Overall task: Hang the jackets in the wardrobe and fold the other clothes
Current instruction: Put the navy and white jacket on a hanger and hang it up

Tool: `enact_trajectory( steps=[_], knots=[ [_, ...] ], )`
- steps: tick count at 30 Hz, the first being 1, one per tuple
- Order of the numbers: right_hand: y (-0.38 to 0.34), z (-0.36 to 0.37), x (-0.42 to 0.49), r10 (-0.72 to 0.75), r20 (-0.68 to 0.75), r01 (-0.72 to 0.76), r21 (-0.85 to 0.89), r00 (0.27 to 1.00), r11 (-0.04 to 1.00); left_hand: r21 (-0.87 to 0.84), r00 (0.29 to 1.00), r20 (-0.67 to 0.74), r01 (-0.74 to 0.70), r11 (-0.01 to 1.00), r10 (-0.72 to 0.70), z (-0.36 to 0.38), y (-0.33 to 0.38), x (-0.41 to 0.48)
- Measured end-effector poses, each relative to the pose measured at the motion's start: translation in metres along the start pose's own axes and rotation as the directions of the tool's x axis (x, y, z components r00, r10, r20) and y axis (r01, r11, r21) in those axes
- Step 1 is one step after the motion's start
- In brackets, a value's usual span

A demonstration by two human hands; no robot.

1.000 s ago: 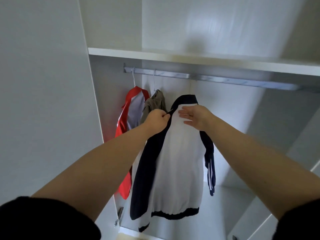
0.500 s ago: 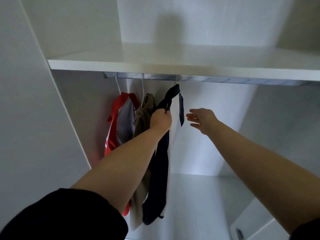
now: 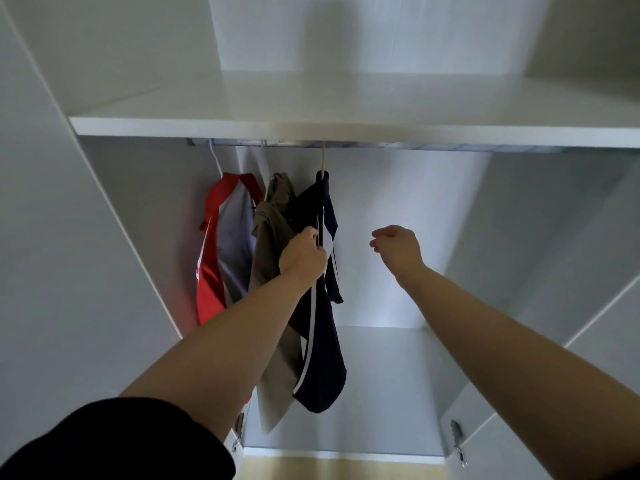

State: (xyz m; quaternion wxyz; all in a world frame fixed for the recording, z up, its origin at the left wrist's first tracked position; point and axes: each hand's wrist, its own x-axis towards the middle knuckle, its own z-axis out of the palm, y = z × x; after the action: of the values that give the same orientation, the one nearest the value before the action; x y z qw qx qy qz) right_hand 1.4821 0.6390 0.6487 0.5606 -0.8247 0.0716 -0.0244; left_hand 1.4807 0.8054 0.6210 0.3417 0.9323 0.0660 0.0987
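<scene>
Three jackets hang on white hangers from the metal rail (image 3: 398, 145) inside the white wardrobe. At the left is a red and grey jacket (image 3: 225, 244), then an olive-khaki jacket (image 3: 270, 237), then a navy and white jacket (image 3: 322, 358) seen edge-on. My left hand (image 3: 303, 254) grips the front edge of the navy jacket near its collar. To the right of that jacket my right hand (image 3: 394, 245) hovers in the air, its fingers loosely curled and holding nothing.
A white shelf (image 3: 346, 129) juts out just above the rail. The wardrobe's left side wall (image 3: 138, 237) is close to the red jacket. Door hinges (image 3: 457, 441) sit at the lower right and lower left. To the right of the jackets the rail is bare.
The navy jacket has gone from facing me in my hands to hanging edge-on from the rail. My right hand has let go of it and drawn away to the right.
</scene>
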Motion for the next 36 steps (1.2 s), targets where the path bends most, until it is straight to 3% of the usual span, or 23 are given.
enact_trajectory(
  steps=[2,7,12,17,20,24,29,36],
  knots=[
    [0.006,-0.008,-0.010,-0.054,-0.005,0.053,-0.097,0.999,0.994,0.037,0.995,-0.031,-0.092,0.995,0.094,-0.002,0.008,-0.014],
    [0.024,-0.046,-0.052,-0.284,-0.026,0.261,-0.319,0.958,0.911,0.352,0.941,-0.064,-0.290,0.890,0.332,0.006,0.033,-0.072],
    [0.036,-0.089,-0.099,-0.492,0.043,0.406,-0.629,0.870,0.663,0.553,0.917,-0.016,-0.324,0.768,0.398,0.013,0.056,-0.130],
    [0.046,-0.136,-0.151,-0.486,0.066,0.307,-0.846,0.871,0.435,0.632,0.865,-0.036,-0.368,0.682,0.500,0.016,0.087,-0.184],
    [0.048,-0.163,-0.192,-0.485,0.038,0.234,-0.907,0.874,0.351,0.633,0.823,-0.049,-0.412,0.655,0.565,0.013,0.110,-0.218],
    [0.053,-0.193,-0.266,-0.475,-0.044,0.140,-0.928,0.879,0.345,0.624,0.765,-0.023,-0.493,0.607,0.644,0.007,0.127,-0.275],
    [0.075,-0.227,-0.382,-0.417,-0.201,-0.005,-0.905,0.886,0.426,0.546,0.686,0.064,-0.632,0.550,0.725,0.008,0.139,-0.370],
    [0.110,-0.303,-0.535,-0.358,-0.356,-0.216,-0.901,0.863,0.376,0.355,0.550,0.164,-0.807,0.471,0.819,0.027,0.196,-0.510]
  ],
)
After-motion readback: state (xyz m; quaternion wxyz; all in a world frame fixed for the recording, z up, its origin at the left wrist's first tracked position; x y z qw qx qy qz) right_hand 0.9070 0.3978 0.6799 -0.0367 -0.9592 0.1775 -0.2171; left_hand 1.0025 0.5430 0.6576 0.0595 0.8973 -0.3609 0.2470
